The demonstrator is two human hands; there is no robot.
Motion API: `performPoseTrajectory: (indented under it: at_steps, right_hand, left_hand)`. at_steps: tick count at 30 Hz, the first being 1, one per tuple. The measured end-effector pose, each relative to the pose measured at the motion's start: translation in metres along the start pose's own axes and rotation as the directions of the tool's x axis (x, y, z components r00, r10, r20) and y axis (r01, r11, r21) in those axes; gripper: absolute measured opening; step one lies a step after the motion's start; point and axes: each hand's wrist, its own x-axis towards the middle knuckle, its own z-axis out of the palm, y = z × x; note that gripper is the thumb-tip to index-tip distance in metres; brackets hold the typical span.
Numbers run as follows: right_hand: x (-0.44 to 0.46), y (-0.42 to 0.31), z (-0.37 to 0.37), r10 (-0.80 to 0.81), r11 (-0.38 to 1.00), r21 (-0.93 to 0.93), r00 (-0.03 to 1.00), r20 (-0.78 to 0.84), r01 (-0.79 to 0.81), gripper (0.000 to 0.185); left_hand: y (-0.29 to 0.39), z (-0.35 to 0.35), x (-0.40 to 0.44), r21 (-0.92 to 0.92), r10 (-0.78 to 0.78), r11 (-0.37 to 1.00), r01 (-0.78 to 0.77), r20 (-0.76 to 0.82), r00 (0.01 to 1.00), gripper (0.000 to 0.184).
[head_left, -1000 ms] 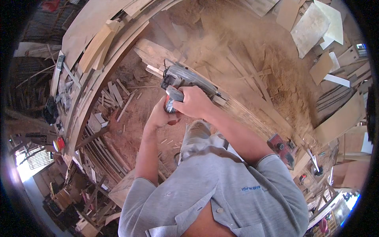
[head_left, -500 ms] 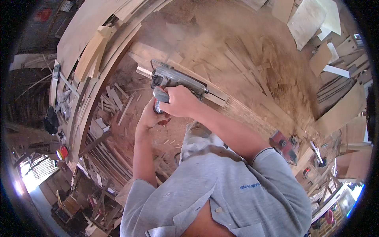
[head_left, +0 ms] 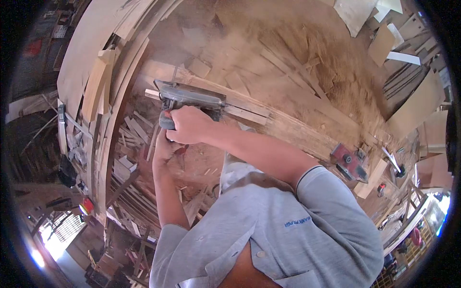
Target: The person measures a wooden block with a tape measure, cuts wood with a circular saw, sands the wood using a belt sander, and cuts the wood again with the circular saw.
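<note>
The circular saw (head_left: 192, 97) is sliding farther toward the person's left along the plank (head_left: 300, 136) than a second ago, and a longer dark kerf (head_left: 246, 111) is showing behind it, so the cut is advancing. The right hand (head_left: 192, 126) is gripping the saw's handle from above and the left hand (head_left: 163, 148), partly hidden, is grasping it below, the saw's body sitting just beyond both.

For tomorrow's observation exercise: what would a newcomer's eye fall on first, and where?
Probably the grey power tool, left of centre, gripped in both hands over a long plank. Next come the brown sawdust spread across the upper right and the red object below it.
</note>
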Motion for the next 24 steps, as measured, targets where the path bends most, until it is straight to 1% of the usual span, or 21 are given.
performPoseTrajectory:
  at_steps: [3, 4, 7, 10, 11, 14, 16, 17, 19, 20, 21, 23, 24]
  right_hand:
    - [0.021, -0.006, 0.011, -0.012, 1.000, -0.004, 1.000, -0.006, 0.012, 0.044]
    - [0.018, -0.002, 0.009, -0.023, 1.000, -0.005, 1.000, -0.016, 0.023, 0.044]
    - [0.032, -0.006, 0.015, -0.037, 0.999, -0.020, 0.999, -0.025, 0.036, 0.044]
    - [0.042, -0.009, 0.021, -0.016, 1.000, -0.002, 0.999, -0.032, 0.016, 0.043]
    - [0.037, -0.005, 0.018, -0.009, 1.000, 0.010, 0.999, -0.040, 0.009, 0.043]
    - [0.059, -0.011, 0.025, -0.015, 1.000, -0.020, 1.000, 0.002, 0.015, 0.045]
    - [0.071, -0.015, 0.028, -0.047, 0.999, -0.013, 0.999, 0.018, 0.048, 0.045]
    - [0.075, -0.016, 0.029, -0.065, 0.998, -0.008, 0.998, 0.027, 0.065, 0.045]
    - [0.073, -0.013, 0.027, -0.117, 0.993, 0.032, 0.993, -0.011, 0.117, 0.047]
    - [0.075, -0.013, 0.028, -0.141, 0.989, 0.050, 0.989, -0.031, 0.143, 0.048]
    - [0.070, -0.007, 0.027, -0.181, 0.981, 0.068, 0.982, -0.050, 0.184, 0.049]
    - [0.054, 0.005, 0.023, -0.253, 0.960, 0.100, 0.963, -0.087, 0.261, 0.050]
    - [0.044, 0.005, 0.015, -0.255, 0.949, 0.161, 0.959, -0.123, 0.273, 0.051]
  left_hand:
    - [-0.007, -0.024, 0.007, -0.071, -0.077, 0.995, 0.076, -0.002, 0.997, 0.079]
    - [-0.004, -0.020, 0.007, -0.091, -0.101, 0.991, 0.100, -0.008, 0.995, 0.079]
    - [-0.024, -0.041, 0.016, -0.023, -0.015, 1.000, 0.015, 0.004, 1.000, 0.078]
    - [-0.021, -0.053, 0.017, 0.033, -0.033, 0.999, 0.032, 0.009, 0.999, 0.078]
    - [-0.023, -0.048, 0.017, 0.027, -0.025, 0.999, 0.025, -0.004, 1.000, 0.077]
    - [-0.033, -0.070, 0.024, 0.008, -0.020, 1.000, 0.020, -0.037, 0.999, 0.075]
    - [-0.034, -0.079, 0.026, 0.008, -0.024, 1.000, 0.024, -0.070, 0.997, 0.072]
    - [-0.027, -0.080, 0.025, 0.004, -0.022, 1.000, 0.022, -0.092, 0.995, 0.072]
    - [-0.008, -0.083, 0.017, 0.000, -0.018, 1.000, 0.018, -0.140, 0.990, 0.072]
    - [0.022, -0.077, 0.011, -0.172, -0.120, 0.982, 0.084, -0.213, 0.970, 0.073]
    - [0.066, -0.053, 0.003, -0.343, -0.228, 0.930, 0.128, -0.267, 0.936, 0.075]
    - [0.090, -0.026, -0.007, -0.395, -0.200, 0.918, 0.045, -0.360, 0.911, 0.079]
    - [0.086, -0.020, -0.014, -0.270, -0.049, 0.961, -0.068, -0.402, 0.914, 0.081]
